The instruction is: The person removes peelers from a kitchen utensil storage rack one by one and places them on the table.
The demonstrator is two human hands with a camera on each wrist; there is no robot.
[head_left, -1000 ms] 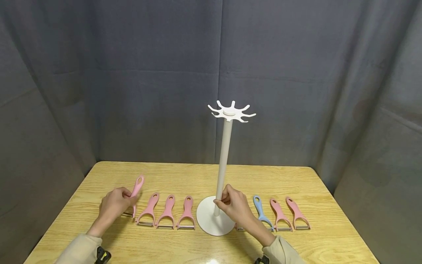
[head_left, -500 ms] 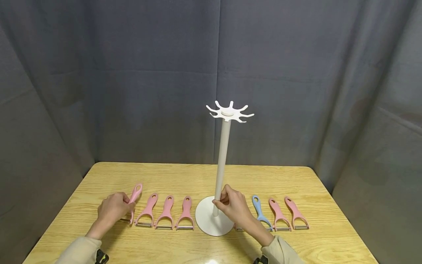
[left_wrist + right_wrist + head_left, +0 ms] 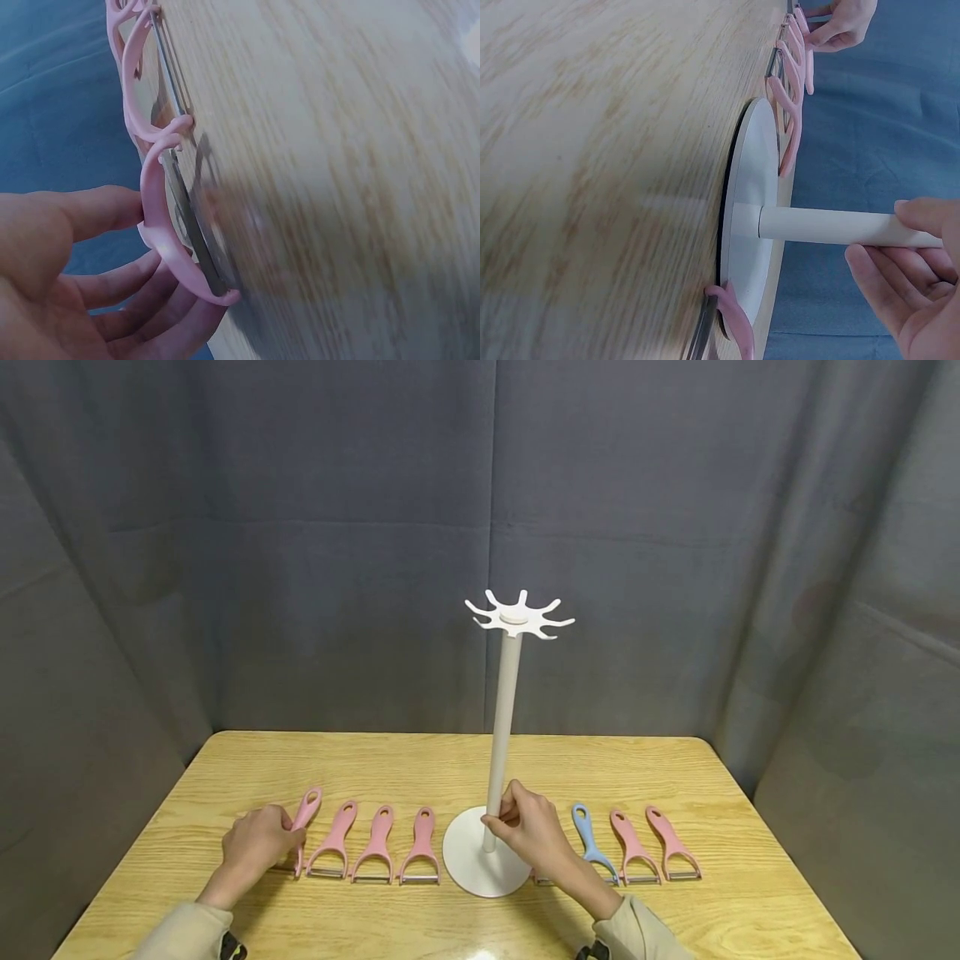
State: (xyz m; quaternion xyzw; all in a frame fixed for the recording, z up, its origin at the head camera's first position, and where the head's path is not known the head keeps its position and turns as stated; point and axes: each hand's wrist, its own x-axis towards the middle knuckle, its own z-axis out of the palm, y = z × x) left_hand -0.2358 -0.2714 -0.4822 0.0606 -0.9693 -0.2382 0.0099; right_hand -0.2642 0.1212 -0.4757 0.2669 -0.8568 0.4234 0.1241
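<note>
At the left end of a row of peelers, my left hand (image 3: 255, 843) pinches a pink peeler (image 3: 306, 810) by its neck. The handle end of this peeler tilts up off the table, and its blade (image 3: 196, 225) lies close over the wood in the left wrist view. My right hand (image 3: 536, 831) grips the lower part of the white pole (image 3: 504, 710) of an upright stand, thumb on one side and fingers on the other. The stand's round base (image 3: 463, 860) sits flat on the table, and its top (image 3: 514, 615) spreads into several bare prongs.
Three pink peelers (image 3: 381, 835) lie between the left hand and the base. Right of it lie a blue peeler (image 3: 588, 835) and two pink peelers (image 3: 630, 837); another is mostly hidden under the right hand. Grey curtains (image 3: 337, 568) surround the wooden table (image 3: 375, 927).
My left hand has lowered the pink peeler toward the table, its handle sinking beside the row. The right hand keeps its grip on the pole; the view has shifted slightly.
</note>
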